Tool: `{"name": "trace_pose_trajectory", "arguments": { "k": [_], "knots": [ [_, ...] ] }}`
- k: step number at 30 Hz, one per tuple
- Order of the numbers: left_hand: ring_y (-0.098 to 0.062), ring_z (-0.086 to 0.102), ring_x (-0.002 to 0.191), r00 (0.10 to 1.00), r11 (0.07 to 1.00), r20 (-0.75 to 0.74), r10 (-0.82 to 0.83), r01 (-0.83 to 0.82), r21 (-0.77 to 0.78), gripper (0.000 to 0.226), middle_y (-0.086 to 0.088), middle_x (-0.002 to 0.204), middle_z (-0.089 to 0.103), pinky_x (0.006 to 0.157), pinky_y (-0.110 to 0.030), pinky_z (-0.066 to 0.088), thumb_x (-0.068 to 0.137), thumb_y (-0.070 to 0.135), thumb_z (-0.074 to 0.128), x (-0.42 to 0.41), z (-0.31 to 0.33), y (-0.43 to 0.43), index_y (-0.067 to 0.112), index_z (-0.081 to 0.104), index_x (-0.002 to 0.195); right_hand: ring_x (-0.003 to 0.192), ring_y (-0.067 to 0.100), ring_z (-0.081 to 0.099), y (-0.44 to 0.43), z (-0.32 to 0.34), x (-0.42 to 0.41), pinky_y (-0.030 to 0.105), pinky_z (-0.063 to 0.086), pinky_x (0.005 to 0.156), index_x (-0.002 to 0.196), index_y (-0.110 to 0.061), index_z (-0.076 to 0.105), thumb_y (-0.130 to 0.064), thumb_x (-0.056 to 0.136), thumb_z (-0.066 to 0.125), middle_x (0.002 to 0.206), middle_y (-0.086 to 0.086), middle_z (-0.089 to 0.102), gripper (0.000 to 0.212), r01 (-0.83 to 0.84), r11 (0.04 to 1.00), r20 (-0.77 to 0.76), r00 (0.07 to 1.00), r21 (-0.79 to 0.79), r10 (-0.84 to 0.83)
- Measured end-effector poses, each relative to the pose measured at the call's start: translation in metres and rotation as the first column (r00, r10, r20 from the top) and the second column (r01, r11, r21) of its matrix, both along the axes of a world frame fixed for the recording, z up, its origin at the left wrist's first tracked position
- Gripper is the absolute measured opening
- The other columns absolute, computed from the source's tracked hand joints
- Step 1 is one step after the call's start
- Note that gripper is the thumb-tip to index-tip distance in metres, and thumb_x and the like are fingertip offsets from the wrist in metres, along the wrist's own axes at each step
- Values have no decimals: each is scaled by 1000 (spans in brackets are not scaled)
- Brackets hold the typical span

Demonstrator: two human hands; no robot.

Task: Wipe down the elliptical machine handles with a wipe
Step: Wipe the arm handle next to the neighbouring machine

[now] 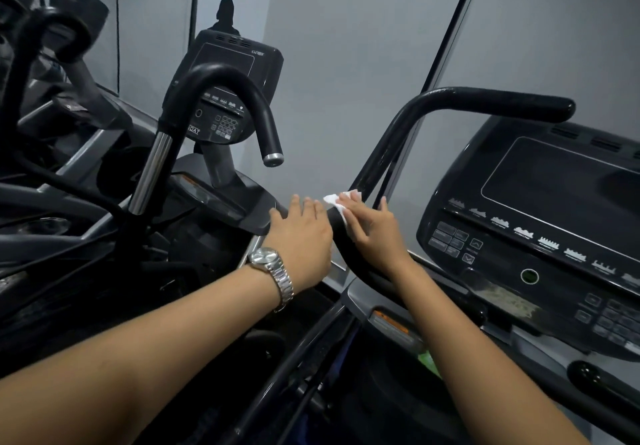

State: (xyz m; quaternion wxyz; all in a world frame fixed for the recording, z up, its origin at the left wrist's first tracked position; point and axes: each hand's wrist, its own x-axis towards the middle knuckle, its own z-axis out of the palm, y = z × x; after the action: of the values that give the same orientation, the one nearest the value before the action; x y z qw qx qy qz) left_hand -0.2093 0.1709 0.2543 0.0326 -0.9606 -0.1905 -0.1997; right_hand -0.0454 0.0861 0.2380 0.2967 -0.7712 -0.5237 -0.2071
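**Wipe pressed on lower part of black handle**

Seen from the head camera: right hand (375, 233) laid on the black elliptical handle (381, 164) near the centre of the view, with the white wipe (337, 204) pinned between the fingers and the tube. Grip of this hand only partly closed, fingers curved over the wipe and the handle, thumb side hidden behind the tube. Wipe crumpled, sticking out at about 10 o'clock from the fingertips.

Left hand (301, 233) placed just beside, at 9 o'clock of the right hand, palm down and fingers stretched out nearly flat; nothing visibly held in it. Not possible to tell whether it touched the handle or the grey housing under it. Silver wristwatch (272, 268) worn on the left wrist.

Handle rising from the hands toward 1 o'clock, then bent to the right into a horizontal bar. Dark console (540, 216) with blank screen and buttons at 3 o'clock. Second machine at 10 o'clock, with a hooked black handle (225, 79) and its own small console (228, 81) behind it.
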Motion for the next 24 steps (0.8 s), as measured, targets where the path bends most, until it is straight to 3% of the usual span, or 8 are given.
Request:
{"name": "trace_pose_trajectory", "arguments": {
  "k": [4,8,12,16,18,21,24],
  "knots": [
    [-32,13,142,1000,998,-12,-3,4,62,69,-18,151,21,108,-57,25,94,36,44,0,-2,-1,0,14,144,129,15,49,-10,16,21,55,3,117,130,-24,58,-26,100,49,133,-2,58,32,113,994,132,985,-8,-110],
    [-31,17,141,1000,998,-11,5,-4,62,66,-17,149,25,107,-56,27,93,35,45,2,-2,-1,-1,19,143,127,20,53,3,7,18,64,15,113,131,-21,57,-24,99,48,135,0,58,33,139,987,298,948,-75,-111],
    [-29,18,141,999,999,-35,-8,9,32,60,-15,148,27,108,-55,27,94,29,44,2,-2,0,1,22,142,129,17,50,-2,20,30,56,4,114,132,-18,56,-24,99,50,133,1,58,34,134,990,332,937,-41,-113],
    [-26,28,135,997,995,-54,-59,55,-86,45,-10,138,38,106,-54,29,95,26,41,13,9,2,3,33,134,140,19,35,8,24,19,57,4,116,129,-17,58,-22,101,45,140,1,53,31,119,980,275,959,-159,-71],
    [-25,39,124,990,978,-3,-144,142,-150,34,-9,128,45,99,-47,36,94,20,42,26,20,5,5,40,125,142,16,31,3,23,18,57,3,117,128,-18,59,-18,100,46,143,-1,51,31,64,977,223,975,-202,-18],
    [-23,55,95,954,892,83,-289,300,-337,22,-5,104,56,77,-32,45,90,4,43,47,39,13,7,52,110,138,22,35,-5,29,22,47,3,120,125,-18,63,-4,92,55,142,3,51,36,9,990,65,998,-138,0],
    [-24,58,85,956,869,105,-275,293,-399,15,-7,90,61,72,-31,46,89,1,45,69,52,17,8,59,92,124,41,50,-2,29,27,39,12,118,112,-14,71,-1,86,64,129,14,60,30,-2,995,69,998,-97,8]
  ]
}}
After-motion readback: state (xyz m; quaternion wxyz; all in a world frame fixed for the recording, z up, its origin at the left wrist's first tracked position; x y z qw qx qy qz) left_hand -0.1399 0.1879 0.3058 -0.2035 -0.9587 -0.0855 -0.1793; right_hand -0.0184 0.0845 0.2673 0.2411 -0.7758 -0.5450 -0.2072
